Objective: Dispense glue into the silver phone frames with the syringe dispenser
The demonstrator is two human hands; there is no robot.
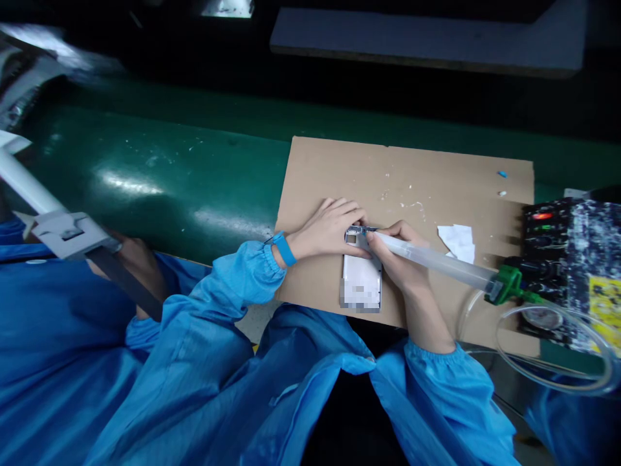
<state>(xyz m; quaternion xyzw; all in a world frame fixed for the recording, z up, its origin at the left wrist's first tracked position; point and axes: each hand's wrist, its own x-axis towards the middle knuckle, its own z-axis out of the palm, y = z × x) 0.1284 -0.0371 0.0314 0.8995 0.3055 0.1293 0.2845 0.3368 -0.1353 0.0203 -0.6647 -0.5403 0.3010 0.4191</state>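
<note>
A phone body (pixel 363 281) with its inner side showing lies on a cardboard sheet (pixel 320 175). Its upper end has a dark square opening and small parts. My left hand (pixel 334 228) grips that end from the left, fingers bent over the far edge and thumb along the near side. In my right hand (pixel 405 259) is a translucent dispensing syringe (pixel 436 260), held like a pen, its tip down at the phone's upper end. The exact tip contact is hidden by my fingers. A green adapter (pixel 504 285) caps the syringe's back end.
A black-and-white speckled dispenser box (pixel 572 259) with lit displays stands at right, clear tubing (pixel 499 323) looping below it. White paper pieces (pixel 458 243) and small blue and white bits lie on the cardboard. At left, a person in blue sits near a white metal arm (pixel 33 181).
</note>
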